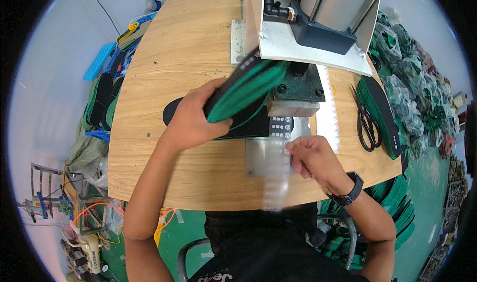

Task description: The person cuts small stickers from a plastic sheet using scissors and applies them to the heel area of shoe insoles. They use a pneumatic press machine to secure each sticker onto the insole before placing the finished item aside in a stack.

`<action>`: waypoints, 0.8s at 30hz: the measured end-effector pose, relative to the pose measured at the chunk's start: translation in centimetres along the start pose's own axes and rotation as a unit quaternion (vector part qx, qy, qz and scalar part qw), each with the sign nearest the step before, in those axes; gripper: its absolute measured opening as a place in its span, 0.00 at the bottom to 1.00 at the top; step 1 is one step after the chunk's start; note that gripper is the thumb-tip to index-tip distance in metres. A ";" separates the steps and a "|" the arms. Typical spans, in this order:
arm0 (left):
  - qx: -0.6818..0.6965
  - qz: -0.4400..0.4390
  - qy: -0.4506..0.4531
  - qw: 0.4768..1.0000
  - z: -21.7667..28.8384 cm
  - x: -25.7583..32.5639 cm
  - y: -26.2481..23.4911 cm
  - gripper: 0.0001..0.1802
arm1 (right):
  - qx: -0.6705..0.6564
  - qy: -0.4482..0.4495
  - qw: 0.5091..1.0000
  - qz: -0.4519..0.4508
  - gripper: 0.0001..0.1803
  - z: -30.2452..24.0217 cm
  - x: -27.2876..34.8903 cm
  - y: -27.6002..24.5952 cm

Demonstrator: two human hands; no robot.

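My left hand grips a bundle of green and black shoe insoles, tilted up beside the press head. Beneath it a black insole lies flat, its right end below the metal press block. My right hand pinches the edge of a clear transfer strip with a row of small white prints. The strip's upper part lies over the insole's end, and its blurred lower part hangs toward the table's front edge. A metal plate shows under the strip.
A pneumatic press stands at the back of the wooden table. To the right lie black scissors and an insole stack. Bagged insoles are heaped at far right; more insoles sit left of the table.
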State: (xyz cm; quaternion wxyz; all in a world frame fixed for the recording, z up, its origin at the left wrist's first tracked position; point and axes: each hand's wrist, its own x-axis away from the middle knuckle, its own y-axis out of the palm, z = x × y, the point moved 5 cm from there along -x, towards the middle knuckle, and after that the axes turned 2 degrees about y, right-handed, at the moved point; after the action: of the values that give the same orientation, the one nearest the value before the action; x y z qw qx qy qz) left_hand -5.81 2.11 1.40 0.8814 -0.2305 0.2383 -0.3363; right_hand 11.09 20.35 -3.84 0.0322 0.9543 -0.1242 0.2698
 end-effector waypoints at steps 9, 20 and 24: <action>-0.235 -0.020 0.074 0.969 1.1 -0.5 2.3 0.53 | 0.013 -0.006 1.000 -0.017 0.15 0.2 -0.5 0.5; -0.204 -0.072 0.019 0.976 1.5 -0.8 1.7 0.47 | 0.042 0.010 0.999 -0.010 0.16 0.0 -0.9 0.3; -0.135 -0.050 0.031 0.989 1.4 -0.3 1.0 0.40 | 0.013 0.023 1.000 0.000 0.16 0.1 -0.8 0.3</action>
State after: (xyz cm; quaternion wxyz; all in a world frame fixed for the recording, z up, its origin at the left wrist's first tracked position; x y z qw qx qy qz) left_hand -4.75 3.33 2.03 0.8164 -0.3485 0.2969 -0.3521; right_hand 10.44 20.25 -4.35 0.0223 0.9482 -0.1198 0.2934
